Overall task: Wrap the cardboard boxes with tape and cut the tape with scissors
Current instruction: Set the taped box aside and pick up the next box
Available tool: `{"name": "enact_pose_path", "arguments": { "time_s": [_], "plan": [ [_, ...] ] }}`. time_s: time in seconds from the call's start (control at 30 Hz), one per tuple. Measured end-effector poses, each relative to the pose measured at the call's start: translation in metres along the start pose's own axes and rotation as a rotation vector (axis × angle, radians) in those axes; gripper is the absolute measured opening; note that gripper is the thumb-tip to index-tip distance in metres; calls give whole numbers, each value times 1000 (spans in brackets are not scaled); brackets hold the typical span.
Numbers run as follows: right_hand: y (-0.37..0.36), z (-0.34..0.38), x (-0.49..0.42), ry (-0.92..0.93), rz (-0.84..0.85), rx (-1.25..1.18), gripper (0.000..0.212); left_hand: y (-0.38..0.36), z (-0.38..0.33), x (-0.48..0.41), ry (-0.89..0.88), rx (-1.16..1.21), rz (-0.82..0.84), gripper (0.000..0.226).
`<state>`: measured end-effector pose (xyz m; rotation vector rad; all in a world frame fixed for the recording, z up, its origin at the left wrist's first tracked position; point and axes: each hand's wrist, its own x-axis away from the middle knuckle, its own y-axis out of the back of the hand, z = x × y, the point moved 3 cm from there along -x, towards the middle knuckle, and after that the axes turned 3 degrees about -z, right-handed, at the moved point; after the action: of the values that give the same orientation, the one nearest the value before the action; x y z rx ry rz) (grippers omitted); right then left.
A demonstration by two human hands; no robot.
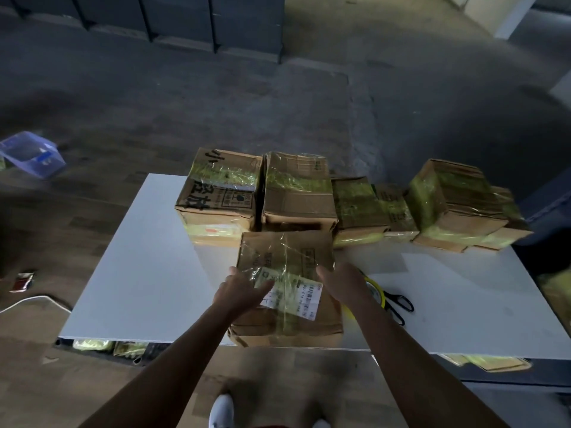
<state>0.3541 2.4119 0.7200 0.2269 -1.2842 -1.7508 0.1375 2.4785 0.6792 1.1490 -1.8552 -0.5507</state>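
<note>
A cardboard box (287, 261) with clear tape and a white label stands at the near edge of the white table (139, 273). My left hand (244, 288) lies flat on its top left, fingers spread. At the box's right edge is my right hand (340, 282), fingers apart, touching the box. Just right of that hand lies a yellow tape roll (375, 291), partly hidden by my forearm. Black-handled scissors (398, 304) lie beside the roll.
Several boxes wrapped in yellowish tape (296, 189) stand in a row along the table's far edge. A blue plastic bin (31, 156) and a white cable (34, 301) lie on the floor at left. More taped packages (92, 344) show under the table.
</note>
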Motion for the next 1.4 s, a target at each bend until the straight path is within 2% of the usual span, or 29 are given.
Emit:
{"name": "enact_pose_path", "arguments": {
  "time_s": [0.07, 0.1, 0.13, 0.2, 0.27, 0.33, 0.4, 0.47, 0.53, 0.57, 0.63, 0.7, 0.8, 0.97, 1.13, 1.33, 1.4],
  "plan": [
    [14, 2, 3, 30, -105, 25, 47, -2, -4, 1, 6, 60, 24, 110],
    [21, 4, 4, 48, -149, 54, 50, -3, -7, 1, -14, 88, 33, 110],
    [28, 5, 6, 73, -192, 82, 51, -4, -9, 1, -55, 130, 47, 101],
    [40, 11, 10, 139, -274, 127, 50, -5, -15, 3, -137, 282, 133, 70],
    [51, 18, 14, 221, -352, 154, 49, -7, -19, 7, -111, 439, 278, 41],
    [57, 23, 17, 284, -396, 146, 46, -8, -22, 11, -104, 434, 345, 22],
    [59, 25, 16, 318, -388, 100, 39, -6, -22, 10, -106, 235, 247, 32],
    [56, 24, 14, 358, -353, 4, 30, 0, -27, 8, -80, 38, 43, 46],
    [51, 22, 9, 368, -286, -118, 25, 9, -44, 13, -133, 53, -89, 46],
    [48, 22, 7, 341, -240, -150, 35, 12, -54, 15, -156, 99, -103, 41],
    [40, 19, 4, 204, -123, -237, 62, 16, -71, 18, -156, 173, -64, 42],
    [33, 15, 3, 95, -37, -375, 72, 20, -81, 22, -148, 253, 55, 51],
    [29, 8, 2, 73, -62, -503, 60, 24, -87, 29, -231, 200, 204, 42],
    [27, 2, 1, 74, -94, -527, 49, 29, -77, 30, -194, 399, 194, 27],
    [27, 6, 4, 111, -120, -557, 45, 30, -65, 28, -144, 535, 277, 21],
    [37, 8, 6, 80, -124, -486, 51, 15, -56, 35, -48, 736, 379, 46],
    [39, 7, 5, 76, -117, -414, 40, 13, -59, 38, -54, 776, 384, 58]
  ]
}}
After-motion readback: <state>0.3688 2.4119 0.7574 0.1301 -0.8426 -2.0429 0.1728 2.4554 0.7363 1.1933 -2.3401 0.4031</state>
